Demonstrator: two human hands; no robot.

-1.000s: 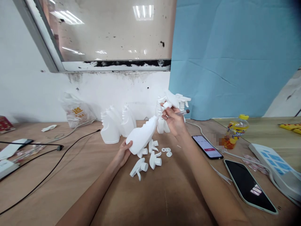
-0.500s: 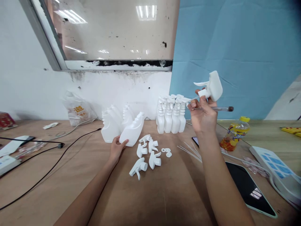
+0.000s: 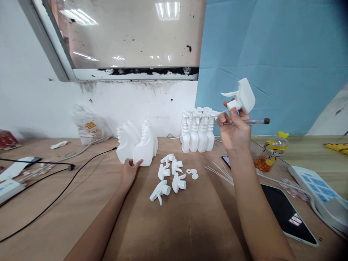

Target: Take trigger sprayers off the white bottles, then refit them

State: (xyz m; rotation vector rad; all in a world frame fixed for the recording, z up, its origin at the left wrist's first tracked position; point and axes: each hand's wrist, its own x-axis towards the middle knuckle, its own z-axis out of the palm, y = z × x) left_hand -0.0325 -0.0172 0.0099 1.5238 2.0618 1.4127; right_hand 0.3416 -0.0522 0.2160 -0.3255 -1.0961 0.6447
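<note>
My left hand (image 3: 129, 173) grips the base of a white bottle (image 3: 144, 150), which stands upright at the front of a group of open-topped bottles. Raised at the right, my right hand (image 3: 234, 127) holds a white spray head (image 3: 245, 96) with a thin tube pointing left, along with a clear pen (image 3: 257, 121). Several loose spray heads (image 3: 178, 183) lie on the table in the middle, with small white rings (image 3: 195, 176) beside them. Thin white tubes (image 3: 219, 173) lie further right. Behind them stand several bottles with spray heads fitted (image 3: 202, 136).
A plastic bag (image 3: 91, 127) sits by the wall. Black cables (image 3: 73, 178) cross the left side. On the right are a yellow-capped drink bottle (image 3: 272, 154), a tablet-like device (image 3: 288, 214) and a white power strip (image 3: 312, 185).
The bottle in my left hand has gone from tilted to upright and moved left against the group. The spray head's tube now shows, extending left from my right hand.
</note>
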